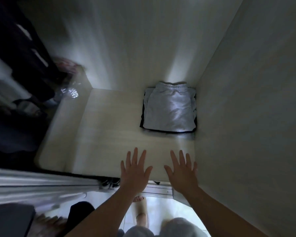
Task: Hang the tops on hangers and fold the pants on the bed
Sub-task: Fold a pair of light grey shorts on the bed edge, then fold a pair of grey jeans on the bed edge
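Note:
A folded pair of light grey pants with a drawstring waistband lies on top of a darker folded garment, in the back right corner of a pale wardrobe shelf. My left hand and my right hand hover side by side over the shelf's front edge, fingers spread and straight, holding nothing. Both hands are well short of the folded pants.
The wardrobe's right wall rises beside the pants. Dark hanging clothes and a shiny plastic bag fill the left. A sliding door rail and light floor lie below, with my feet in view.

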`<state>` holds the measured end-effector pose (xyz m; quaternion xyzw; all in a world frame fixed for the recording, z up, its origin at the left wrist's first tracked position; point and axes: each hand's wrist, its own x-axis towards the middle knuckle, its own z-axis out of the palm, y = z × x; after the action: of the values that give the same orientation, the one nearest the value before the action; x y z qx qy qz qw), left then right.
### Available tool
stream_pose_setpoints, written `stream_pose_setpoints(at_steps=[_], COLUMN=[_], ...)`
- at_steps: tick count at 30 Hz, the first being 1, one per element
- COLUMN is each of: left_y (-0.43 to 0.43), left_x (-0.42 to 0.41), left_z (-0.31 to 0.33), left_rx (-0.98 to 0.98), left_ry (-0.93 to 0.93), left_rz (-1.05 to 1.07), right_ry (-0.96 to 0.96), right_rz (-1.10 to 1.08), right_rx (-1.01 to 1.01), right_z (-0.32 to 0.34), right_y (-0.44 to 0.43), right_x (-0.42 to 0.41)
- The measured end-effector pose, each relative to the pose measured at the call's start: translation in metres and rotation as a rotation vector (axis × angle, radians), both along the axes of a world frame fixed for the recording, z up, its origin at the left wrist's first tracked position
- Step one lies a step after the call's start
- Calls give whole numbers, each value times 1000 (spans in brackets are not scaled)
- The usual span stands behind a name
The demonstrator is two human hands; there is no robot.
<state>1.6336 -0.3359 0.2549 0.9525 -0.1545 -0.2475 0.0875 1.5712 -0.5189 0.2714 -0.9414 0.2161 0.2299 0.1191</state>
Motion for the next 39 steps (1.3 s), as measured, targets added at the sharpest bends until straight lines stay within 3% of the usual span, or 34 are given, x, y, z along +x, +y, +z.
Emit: stream_pose_setpoints(at_steps=[10, 17, 27, 33, 39], left_y=[38, 37, 86, 116, 151], left_x=[-121, -221, -362, -431, -494], left_z=[77, 103, 128, 152, 161], left_rx=[-44, -114, -171, -154, -50], left_ry=[-213, -337, -373, -665, -858], left_rz=[167, 448, 862, 1076, 1390], right_ry=[-181, -248, -311, -350, -127], right_rz=[314, 518, 827, 961, 1116], right_rx=[155, 274, 553, 730, 843], right_z=[73, 112, 140, 164, 164], right_y=[16, 31, 88, 150, 213], right_x=[-83, -141, -195, -213, -248])
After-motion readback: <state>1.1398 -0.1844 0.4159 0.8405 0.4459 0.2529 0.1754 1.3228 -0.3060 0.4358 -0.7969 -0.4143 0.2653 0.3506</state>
